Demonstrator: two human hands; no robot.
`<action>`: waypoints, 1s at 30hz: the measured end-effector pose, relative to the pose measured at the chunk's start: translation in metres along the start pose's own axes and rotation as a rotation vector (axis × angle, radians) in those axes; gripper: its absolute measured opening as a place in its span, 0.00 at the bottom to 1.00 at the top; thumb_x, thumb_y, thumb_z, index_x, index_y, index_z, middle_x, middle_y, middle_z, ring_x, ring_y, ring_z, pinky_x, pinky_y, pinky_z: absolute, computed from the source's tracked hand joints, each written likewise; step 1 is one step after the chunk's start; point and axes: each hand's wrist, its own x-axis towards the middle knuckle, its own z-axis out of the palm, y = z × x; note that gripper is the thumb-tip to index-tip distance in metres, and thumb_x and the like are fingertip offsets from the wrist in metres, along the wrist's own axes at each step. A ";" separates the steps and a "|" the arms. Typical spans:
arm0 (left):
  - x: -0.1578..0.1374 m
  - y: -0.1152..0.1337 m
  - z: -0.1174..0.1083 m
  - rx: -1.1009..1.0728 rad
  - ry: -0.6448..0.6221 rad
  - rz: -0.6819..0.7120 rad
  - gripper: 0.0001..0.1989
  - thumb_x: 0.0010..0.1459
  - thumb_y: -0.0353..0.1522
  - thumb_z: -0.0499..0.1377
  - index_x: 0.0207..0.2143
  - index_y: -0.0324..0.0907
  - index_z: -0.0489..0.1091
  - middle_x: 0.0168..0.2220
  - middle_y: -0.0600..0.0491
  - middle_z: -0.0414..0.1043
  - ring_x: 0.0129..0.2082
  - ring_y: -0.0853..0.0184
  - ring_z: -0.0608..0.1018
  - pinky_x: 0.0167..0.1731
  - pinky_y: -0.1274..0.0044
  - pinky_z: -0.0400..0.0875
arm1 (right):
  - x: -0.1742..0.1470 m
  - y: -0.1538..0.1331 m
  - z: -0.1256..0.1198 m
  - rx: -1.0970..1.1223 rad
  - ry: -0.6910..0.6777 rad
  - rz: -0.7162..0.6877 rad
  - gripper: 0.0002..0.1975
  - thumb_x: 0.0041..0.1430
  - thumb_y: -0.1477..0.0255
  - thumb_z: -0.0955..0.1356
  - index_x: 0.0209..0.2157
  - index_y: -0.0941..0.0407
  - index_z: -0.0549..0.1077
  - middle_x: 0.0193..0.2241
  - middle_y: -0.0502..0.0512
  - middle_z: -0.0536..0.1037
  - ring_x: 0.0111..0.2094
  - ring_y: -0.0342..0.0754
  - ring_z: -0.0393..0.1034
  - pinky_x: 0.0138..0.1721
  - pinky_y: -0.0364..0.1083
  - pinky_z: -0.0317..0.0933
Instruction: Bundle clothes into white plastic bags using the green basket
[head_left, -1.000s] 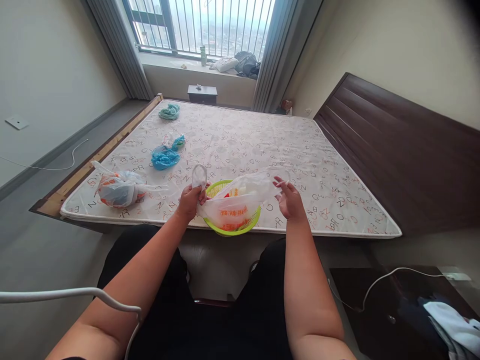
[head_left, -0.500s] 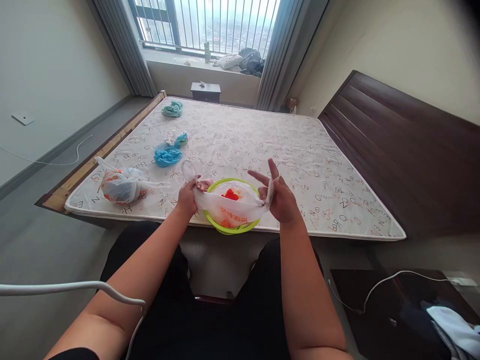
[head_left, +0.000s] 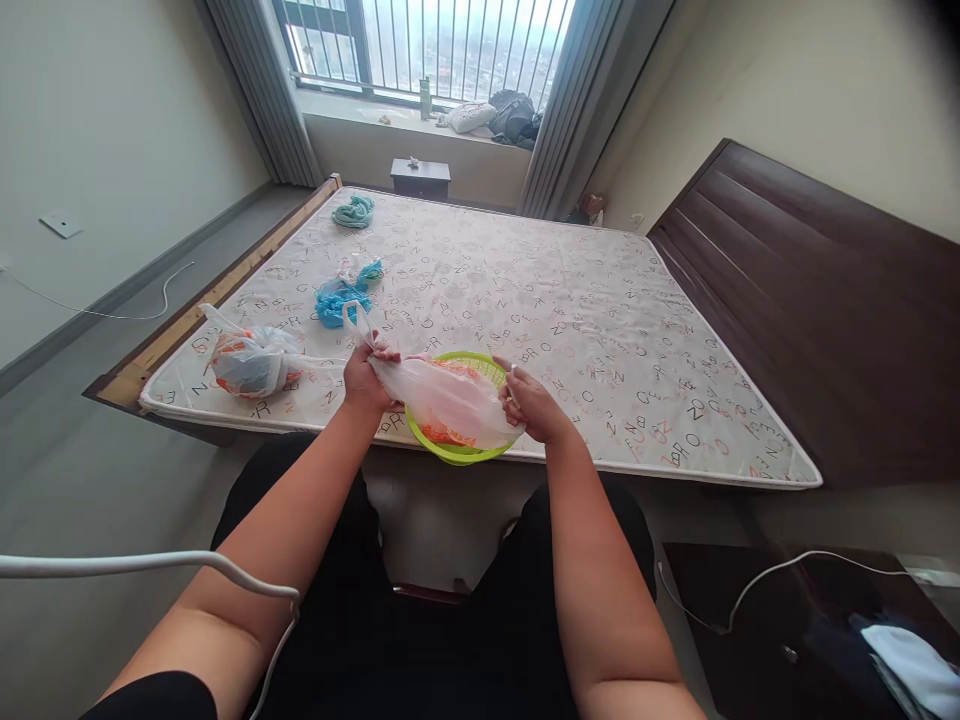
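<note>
A white plastic bag [head_left: 459,402] with orange-red print is stretched between my hands, over a lime-green plastic basket [head_left: 459,457] at the mattress's near edge. My left hand [head_left: 367,378] is closed round the bag's gathered left end, with a handle loop sticking up above it. On the other side, my right hand [head_left: 534,402] pinches the bag's right end beside the basket rim. The bag covers most of the basket, so what lies inside is hidden. A bit of something pink shows by the left rim.
On the mattress [head_left: 600,350] lie a filled white plastic bag [head_left: 255,362], a blue plastic bag [head_left: 336,300] and a teal bundle [head_left: 353,211]. A dark headboard [head_left: 810,310] stands on the right. A white cable [head_left: 150,566] crosses before my left arm.
My right hand has lowered, and its raised fingers have folded onto the bag. The bag has flattened and its opening no longer shows the red inside. My left hand has shifted slightly left.
</note>
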 end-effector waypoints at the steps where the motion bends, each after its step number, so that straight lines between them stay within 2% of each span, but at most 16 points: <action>1: -0.002 0.000 0.001 0.024 -0.053 -0.048 0.05 0.63 0.29 0.63 0.36 0.44 0.68 0.18 0.66 0.57 0.15 0.78 0.66 0.22 0.86 0.67 | 0.003 0.003 0.001 -0.099 -0.006 -0.002 0.33 0.68 0.51 0.66 0.71 0.47 0.68 0.29 0.46 0.75 0.19 0.42 0.60 0.28 0.46 0.67; 3: -0.007 -0.004 0.002 0.083 -0.168 -0.136 0.07 0.61 0.30 0.66 0.37 0.43 0.69 0.18 0.66 0.56 0.12 0.81 0.57 0.14 0.87 0.53 | 0.007 0.007 0.002 -0.342 0.030 -0.095 0.30 0.69 0.55 0.66 0.68 0.47 0.72 0.40 0.53 0.82 0.33 0.48 0.75 0.42 0.49 0.73; 5: -0.013 -0.012 0.003 0.185 -0.279 -0.172 0.11 0.59 0.33 0.69 0.37 0.43 0.68 0.19 0.65 0.59 0.13 0.81 0.55 0.14 0.87 0.45 | 0.009 0.007 0.003 -0.589 0.057 -0.226 0.24 0.67 0.57 0.69 0.62 0.48 0.78 0.52 0.57 0.81 0.52 0.55 0.76 0.56 0.54 0.70; 6: -0.016 -0.017 0.004 0.227 -0.323 -0.172 0.14 0.57 0.34 0.71 0.36 0.43 0.68 0.20 0.64 0.61 0.13 0.81 0.55 0.14 0.86 0.45 | 0.009 0.007 0.004 -0.696 0.046 -0.262 0.20 0.66 0.58 0.71 0.57 0.48 0.81 0.55 0.58 0.80 0.56 0.57 0.74 0.59 0.54 0.68; 8: -0.019 -0.023 0.005 0.282 -0.380 -0.163 0.17 0.54 0.37 0.72 0.36 0.43 0.66 0.22 0.62 0.65 0.14 0.81 0.56 0.15 0.86 0.46 | 0.008 0.006 0.006 -0.858 -0.026 -0.221 0.11 0.65 0.60 0.73 0.43 0.50 0.84 0.52 0.58 0.80 0.52 0.57 0.76 0.57 0.53 0.69; 10: -0.021 -0.027 0.006 0.321 -0.394 -0.153 0.20 0.52 0.40 0.73 0.35 0.43 0.65 0.22 0.62 0.64 0.15 0.80 0.56 0.16 0.86 0.46 | 0.007 0.007 0.009 -0.944 -0.143 -0.041 0.12 0.66 0.61 0.72 0.32 0.52 0.82 0.42 0.57 0.83 0.42 0.55 0.77 0.50 0.52 0.71; 11: -0.021 -0.028 0.005 0.348 -0.392 -0.148 0.20 0.52 0.41 0.73 0.34 0.44 0.64 0.21 0.63 0.62 0.15 0.80 0.55 0.16 0.85 0.46 | 0.007 0.007 0.011 -0.956 -0.186 0.047 0.14 0.67 0.61 0.71 0.30 0.52 0.81 0.38 0.57 0.83 0.39 0.54 0.77 0.48 0.52 0.71; 13: -0.021 -0.031 0.004 0.441 -0.402 -0.139 0.19 0.51 0.41 0.72 0.34 0.43 0.66 0.19 0.65 0.57 0.15 0.79 0.55 0.16 0.85 0.45 | 0.005 0.005 0.014 -0.924 -0.150 0.096 0.14 0.68 0.60 0.68 0.34 0.53 0.82 0.38 0.58 0.84 0.41 0.57 0.78 0.51 0.55 0.71; 15: -0.022 -0.035 0.003 0.565 -0.423 -0.122 0.18 0.51 0.41 0.71 0.36 0.42 0.69 0.18 0.66 0.55 0.15 0.78 0.56 0.17 0.84 0.44 | 0.003 0.001 0.015 -0.795 0.040 -0.035 0.15 0.69 0.60 0.67 0.45 0.53 0.82 0.49 0.61 0.83 0.51 0.60 0.77 0.58 0.58 0.68; 17: -0.026 -0.042 0.003 0.672 -0.446 -0.112 0.17 0.52 0.41 0.70 0.39 0.42 0.72 0.18 0.65 0.56 0.15 0.78 0.58 0.17 0.83 0.45 | 0.000 -0.006 0.018 -0.587 0.186 -0.192 0.22 0.70 0.58 0.67 0.58 0.52 0.78 0.58 0.61 0.80 0.59 0.60 0.74 0.63 0.58 0.66; 18: -0.028 -0.045 0.003 0.709 -0.458 -0.113 0.17 0.53 0.41 0.69 0.40 0.42 0.72 0.18 0.65 0.57 0.15 0.77 0.58 0.17 0.82 0.46 | -0.002 -0.010 0.020 -0.483 0.196 -0.245 0.25 0.70 0.57 0.67 0.63 0.51 0.75 0.60 0.60 0.79 0.60 0.59 0.74 0.63 0.58 0.67; 20: -0.034 -0.052 0.005 0.758 -0.479 -0.125 0.17 0.53 0.40 0.68 0.42 0.42 0.72 0.17 0.65 0.58 0.15 0.76 0.60 0.17 0.82 0.48 | -0.004 -0.015 0.026 -0.339 0.129 -0.306 0.30 0.68 0.55 0.69 0.68 0.48 0.70 0.61 0.58 0.79 0.58 0.57 0.76 0.61 0.57 0.69; 22: -0.038 -0.057 0.006 0.786 -0.494 -0.138 0.17 0.53 0.40 0.67 0.42 0.43 0.70 0.16 0.65 0.59 0.15 0.75 0.60 0.17 0.82 0.50 | -0.003 -0.016 0.034 -0.300 0.092 -0.331 0.30 0.65 0.56 0.72 0.66 0.48 0.72 0.59 0.56 0.81 0.55 0.56 0.77 0.59 0.56 0.70; 26: -0.040 -0.061 0.007 0.772 -0.508 -0.162 0.18 0.54 0.39 0.65 0.44 0.45 0.65 0.18 0.65 0.63 0.15 0.75 0.62 0.18 0.82 0.52 | 0.004 -0.006 0.047 -0.323 0.243 -0.315 0.18 0.63 0.56 0.71 0.48 0.51 0.80 0.47 0.56 0.85 0.47 0.54 0.78 0.55 0.54 0.70; 30: -0.039 -0.060 0.005 0.714 -0.675 -0.221 0.23 0.57 0.42 0.64 0.51 0.45 0.61 0.25 0.60 0.74 0.14 0.75 0.62 0.18 0.81 0.54 | 0.012 0.002 0.043 -0.299 0.361 -0.265 0.15 0.59 0.56 0.70 0.37 0.53 0.77 0.35 0.53 0.82 0.38 0.51 0.75 0.45 0.50 0.69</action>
